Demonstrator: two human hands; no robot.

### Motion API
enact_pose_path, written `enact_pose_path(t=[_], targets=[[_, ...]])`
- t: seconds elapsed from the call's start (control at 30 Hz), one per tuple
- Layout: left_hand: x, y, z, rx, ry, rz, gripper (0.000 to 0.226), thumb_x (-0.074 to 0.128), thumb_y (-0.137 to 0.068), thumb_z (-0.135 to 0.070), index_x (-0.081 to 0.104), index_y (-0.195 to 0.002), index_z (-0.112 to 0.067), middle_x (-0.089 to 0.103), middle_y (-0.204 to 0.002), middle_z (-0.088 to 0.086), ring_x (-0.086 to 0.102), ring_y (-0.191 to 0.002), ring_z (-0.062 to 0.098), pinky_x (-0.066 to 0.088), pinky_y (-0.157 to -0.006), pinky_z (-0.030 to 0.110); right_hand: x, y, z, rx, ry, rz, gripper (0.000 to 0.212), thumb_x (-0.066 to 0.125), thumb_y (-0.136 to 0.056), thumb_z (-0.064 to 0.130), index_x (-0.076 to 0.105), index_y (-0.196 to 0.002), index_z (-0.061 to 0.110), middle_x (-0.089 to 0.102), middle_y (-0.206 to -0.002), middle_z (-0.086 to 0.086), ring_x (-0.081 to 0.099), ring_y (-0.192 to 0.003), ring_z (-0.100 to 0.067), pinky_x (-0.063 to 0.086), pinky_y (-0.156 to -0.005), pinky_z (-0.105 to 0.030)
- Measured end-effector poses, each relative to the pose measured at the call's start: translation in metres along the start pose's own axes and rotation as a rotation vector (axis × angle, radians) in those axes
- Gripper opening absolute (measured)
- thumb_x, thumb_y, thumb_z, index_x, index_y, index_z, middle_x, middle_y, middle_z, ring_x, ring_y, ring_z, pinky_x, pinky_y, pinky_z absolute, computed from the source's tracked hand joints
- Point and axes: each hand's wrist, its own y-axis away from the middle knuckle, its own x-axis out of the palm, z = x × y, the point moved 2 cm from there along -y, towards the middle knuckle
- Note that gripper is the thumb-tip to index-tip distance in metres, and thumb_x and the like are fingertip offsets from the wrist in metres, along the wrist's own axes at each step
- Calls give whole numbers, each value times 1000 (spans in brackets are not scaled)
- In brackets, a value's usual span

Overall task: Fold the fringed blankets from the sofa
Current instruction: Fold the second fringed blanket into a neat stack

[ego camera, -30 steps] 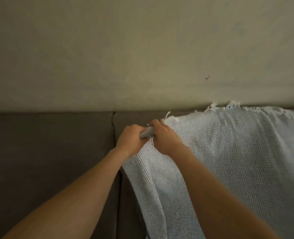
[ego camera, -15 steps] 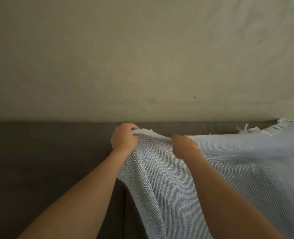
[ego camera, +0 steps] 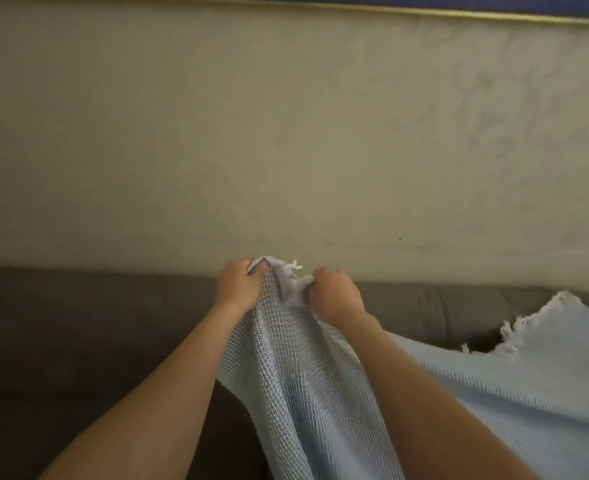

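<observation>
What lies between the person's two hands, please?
In the head view, a bunched fringed edge of the blanket, gripped by the left hand and the right hand.

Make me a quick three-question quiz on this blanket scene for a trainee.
1. True or false: the left hand and right hand both grip the blanket.
2. The loose fringe resting on the sofa lies: A. left of the hands, B. right of the hands, C. under the left arm.
3. Fill in: behind the sofa stands a beige ___.

Key: 1 true; 2 B; 3 wall.
</observation>
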Motion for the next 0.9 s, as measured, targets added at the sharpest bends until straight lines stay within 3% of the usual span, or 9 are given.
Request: enact_pose_path(t=[0.1, 0.17, 0.3, 0.37, 0.47, 0.53, 0.6, 0.77, 0.9], targets=[[-17, 4, -3, 12, 149, 48, 46, 45, -113, -35, 60, -75, -15, 62, -73, 2, 57, -72, 24, 39, -64, 36, -4, -4, 40, -62, -203, -67, 25, 48, -98, 8, 62, -77, 12, 61, -71, -6, 57, -61, -25, 36, -52, -27], [-31, 5, -4, 23, 253, 96, 42, 40, -115, -35, 73, -98, -15, 72, -94, 2, 66, -89, 21, 50, -80, 37, -8, -7, 59, -65, -386, -64, 30, 49, -99, 7, 64, -72, 7, 57, -63, -4, 49, -52, -18, 33, -47, -27], [-58, 11, -12, 84, 371, 209, 33, 38, -115, -39, 61, -134, -26, 66, -128, -7, 62, -122, 10, 49, -109, 39, -20, -9, 92, -55, -730, -84, 24, 52, -95, 5, 67, -80, -6, 55, -63, -10, 43, -58, -17, 33, -55, -35], [-69, 11, -13, 74, 537, 288, 29, 54, -110, -34, 54, -139, -37, 64, -133, -14, 61, -125, 4, 49, -109, 35, -29, -6, 113, -105, -853, -83, 23, 52, -93, 1, 72, -81, -2, 62, -65, -15, 49, -60, -18, 38, -55, -35], [-83, 5, -13, 175, 625, 219, 63, 72, -96, -15, 46, -150, -33, 65, -137, -11, 65, -126, 7, 56, -100, 27, -40, -4, 142, -165, -1047, -79, 29, 54, -90, -1, 80, -94, 10, 77, -88, -22, 70, -75, -33, 57, -67, -45], [-94, 3, -20, 218, 602, 97, 57, 69, -99, -11, 45, -149, -24, 67, -130, -7, 68, -119, 5, 57, -91, 21, -46, -3, 158, -212, -1072, -106, 25, 59, -91, 4, 79, -103, 13, 79, -90, -16, 76, -88, -36, 62, -80, -53], [-100, -4, -24, 237, 579, 5, 40, 65, -102, -8, 55, -139, -20, 72, -120, -5, 71, -113, 9, 58, -87, 23, -50, -3, 167, -246, -1050, -183, 9, 71, -91, 11, 74, -99, 11, 78, -84, -10, 76, -80, -25, 62, -77, -48], [-98, 2, -35, 270, 475, 180, 31, 58, -106, -11, 74, -115, -36, 80, -108, -11, 74, -102, 5, 57, -85, 21, -55, -2, 149, -173, -1021, -306, 22, 83, -83, 19, 63, -88, 11, 67, -74, 4, 59, -59, -1, 49, -55, -21], [-88, 7, -37, 207, 492, 221, 19, 64, -104, -40, 78, -114, -32, 81, -106, -14, 75, -100, 2, 59, -84, 23, -36, 1, 117, -165, -1148, -86, 39, 82, -90, 37, 64, -118, 18, 77, -110, -6, 75, -101, -16, 62, -90, -37]])
